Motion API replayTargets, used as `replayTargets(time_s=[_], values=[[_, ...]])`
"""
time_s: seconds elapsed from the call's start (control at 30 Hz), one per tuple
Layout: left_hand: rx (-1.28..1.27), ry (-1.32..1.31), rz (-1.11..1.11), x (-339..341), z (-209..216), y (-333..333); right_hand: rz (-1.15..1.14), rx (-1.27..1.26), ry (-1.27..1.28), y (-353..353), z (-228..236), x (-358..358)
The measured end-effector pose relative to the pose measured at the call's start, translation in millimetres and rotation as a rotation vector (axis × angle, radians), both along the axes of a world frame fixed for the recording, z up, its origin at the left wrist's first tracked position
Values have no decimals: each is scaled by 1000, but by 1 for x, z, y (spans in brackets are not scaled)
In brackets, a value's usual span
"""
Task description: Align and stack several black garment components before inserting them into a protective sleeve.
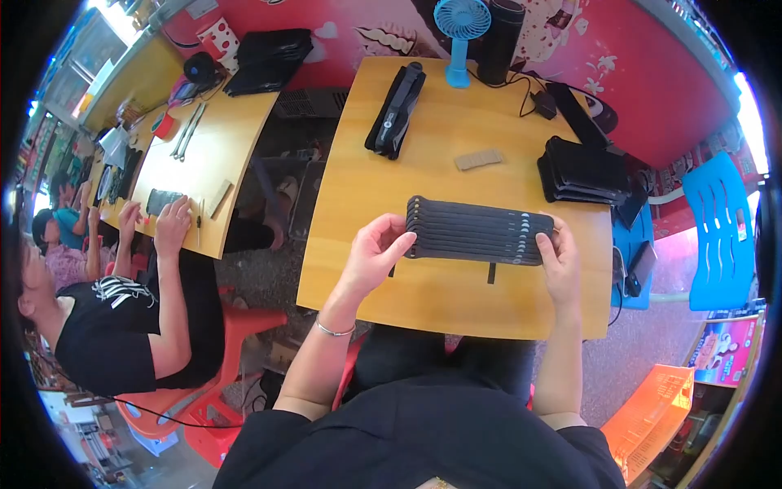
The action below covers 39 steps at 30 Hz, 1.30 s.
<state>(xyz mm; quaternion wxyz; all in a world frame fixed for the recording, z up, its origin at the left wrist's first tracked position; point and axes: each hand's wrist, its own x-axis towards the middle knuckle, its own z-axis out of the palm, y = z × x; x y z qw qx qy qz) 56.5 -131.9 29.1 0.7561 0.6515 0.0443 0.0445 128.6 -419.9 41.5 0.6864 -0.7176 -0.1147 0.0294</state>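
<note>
Above the near half of the wooden table, I hold a fanned stack of long black flat pieces [472, 232]. Their edges overlap in rows, with pale round marks near the right end and small shiny dots at the left end. My left hand [379, 253] grips the left end, thumb on top. At the right end, my right hand [560, 259] pinches the stack between thumb and fingers. What the pieces are exactly, I cannot tell. Beyond the stack lies a small tan strip [479, 160]. A bundle of black pieces [396, 111] rests at the table's far left.
A blue fan [461, 33] and a black cylinder [498, 41] stand at the back. Stacked black cases [582, 171] sit at the table's right edge, near a blue chair [721, 232]. To the left, a person in black [114, 326] works at another table [183, 167]. An orange crate [648, 420] is lower right.
</note>
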Motion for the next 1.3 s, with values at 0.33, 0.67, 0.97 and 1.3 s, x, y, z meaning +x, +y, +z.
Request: replayTargets(time_s=[0.33,0.67,0.97,1.3], values=[[39,147,-23,23,1,5,-8,-35,91,2,-5,28],[4,224,-69,17,-6,-3,-13,-71,118,-9,-6,23],[133,198,35,20,-13,-12,-63,-249,116,-11,-12,18],[856,-115,205,46,4,-3,-165,-590,-195,4,-24,47]])
